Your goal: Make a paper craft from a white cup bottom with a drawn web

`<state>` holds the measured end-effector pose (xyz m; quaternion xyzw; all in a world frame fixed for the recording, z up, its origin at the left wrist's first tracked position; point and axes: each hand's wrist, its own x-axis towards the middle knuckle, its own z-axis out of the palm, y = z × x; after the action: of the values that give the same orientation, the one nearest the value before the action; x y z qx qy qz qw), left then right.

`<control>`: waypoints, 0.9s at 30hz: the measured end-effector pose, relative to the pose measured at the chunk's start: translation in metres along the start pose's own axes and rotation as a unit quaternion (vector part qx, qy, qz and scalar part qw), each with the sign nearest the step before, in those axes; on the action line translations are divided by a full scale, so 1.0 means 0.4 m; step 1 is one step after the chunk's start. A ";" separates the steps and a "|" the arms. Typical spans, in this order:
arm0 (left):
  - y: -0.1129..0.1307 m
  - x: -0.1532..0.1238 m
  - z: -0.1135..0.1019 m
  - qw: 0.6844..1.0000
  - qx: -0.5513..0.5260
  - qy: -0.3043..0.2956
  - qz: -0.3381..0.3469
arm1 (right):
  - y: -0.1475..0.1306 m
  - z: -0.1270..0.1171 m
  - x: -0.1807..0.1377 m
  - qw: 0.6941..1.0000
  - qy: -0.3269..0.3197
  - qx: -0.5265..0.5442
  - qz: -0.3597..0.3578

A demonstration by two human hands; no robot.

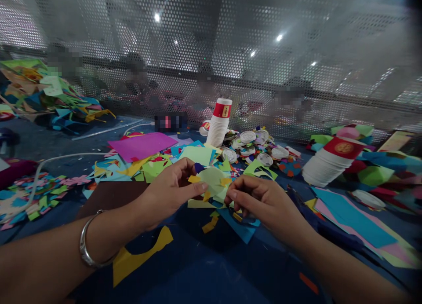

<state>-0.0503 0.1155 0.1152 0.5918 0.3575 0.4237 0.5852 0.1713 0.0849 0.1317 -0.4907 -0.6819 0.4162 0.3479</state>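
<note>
Between thumb and fingers, my left hand [171, 187] pinches a pale green paper disc [213, 180]. Small yellow paper pieces [226, 181] sit around the disc's edge, and a dark blue piece [199, 167] shows at its upper left. My right hand [260, 200] is closed at the disc's lower right edge, thumb and fingertips together; what they hold, if anything, is too small to make out. Below the hands lie yellow paper scraps [208, 227] and a blue paper sheet [242, 227]. A silver bracelet [86, 242] circles my left wrist.
Stacked paper cups [217, 130] stand behind the hands; another cup stack [329, 163] leans at right. White round lids [280, 152] lie heaped among scraps. A purple sheet [143, 145], a white cable [36, 176] and a yellow cut-out sheet [141, 258] lie leftward. Perforated metal screen [198, 44] behind.
</note>
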 end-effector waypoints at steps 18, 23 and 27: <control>0.007 -0.010 0.016 0.999 0.012 -0.028 -0.037 | 0.008 0.006 0.001 1.000 -0.015 -0.015 -0.004; 0.004 -0.009 0.017 0.998 0.006 -0.045 -0.038 | 0.014 0.007 -0.002 0.998 -0.030 -0.047 -0.019; 0.003 -0.011 0.022 0.999 0.025 -0.034 -0.021 | 0.012 0.009 -0.005 0.996 -0.044 -0.071 -0.025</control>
<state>-0.0440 0.1079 0.1164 0.6129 0.3603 0.3819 0.5905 0.1706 0.0830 0.1258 -0.4777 -0.7365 0.3795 0.2920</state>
